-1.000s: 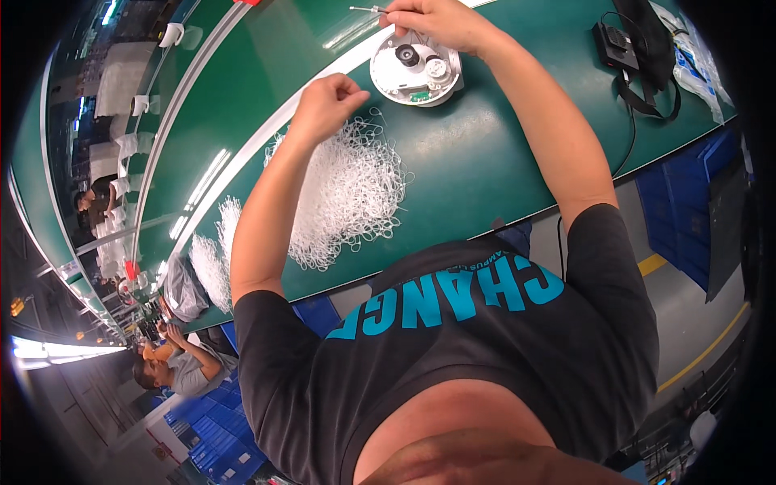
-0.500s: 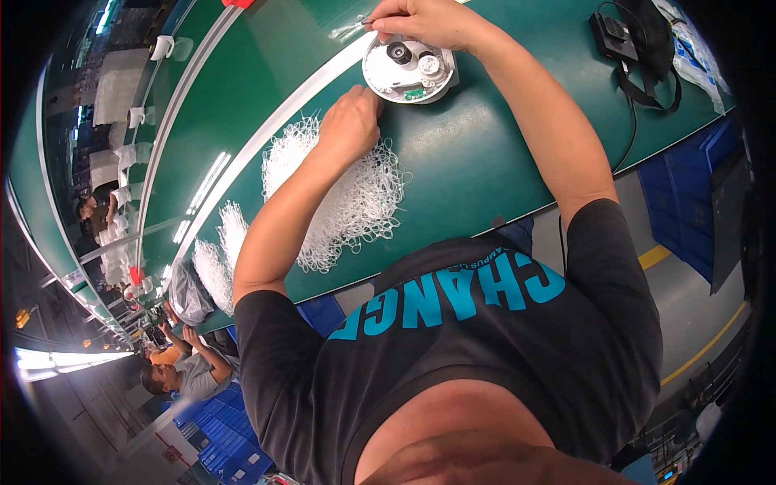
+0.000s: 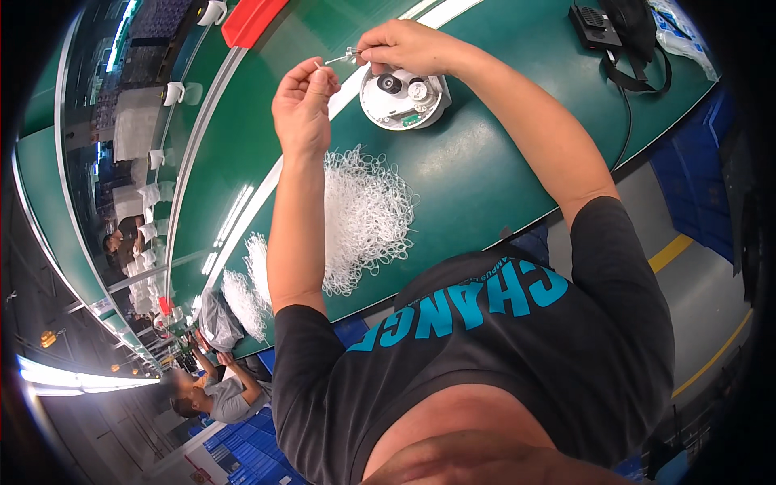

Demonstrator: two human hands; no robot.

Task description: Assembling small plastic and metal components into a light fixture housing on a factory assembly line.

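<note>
My left hand (image 3: 302, 109) is raised beside the white housing, thumb and fingers pinched together. A tiny pale bit shows at its fingertips, too small to name. My right hand (image 3: 408, 48) pinches a thin rod-like piece (image 3: 349, 54) with a whitish part on it; its far tip reaches my left fingertips. Just below the right hand sits a round white device housing (image 3: 404, 101), its inside facing up. In it are a black cylinder (image 3: 390, 83), a white round part (image 3: 419, 91) and a small green circuit board (image 3: 411, 119). A heap of white looped strands (image 3: 368, 214) lies nearer me.
Smaller white bundles (image 3: 242, 303) and a grey plastic bag (image 3: 218, 322) lie along the green table to the left. A black device with cable (image 3: 596, 28) and a dark strap are at the right. Beyond a pale rail runs a conveyor (image 3: 242, 133); a co-worker (image 3: 230, 396) sits at the far left.
My left hand has moved up from beside the heap and housing to meet the tip of the rod-like piece. The right hand still holds that piece. The whole view has shifted slightly.
</note>
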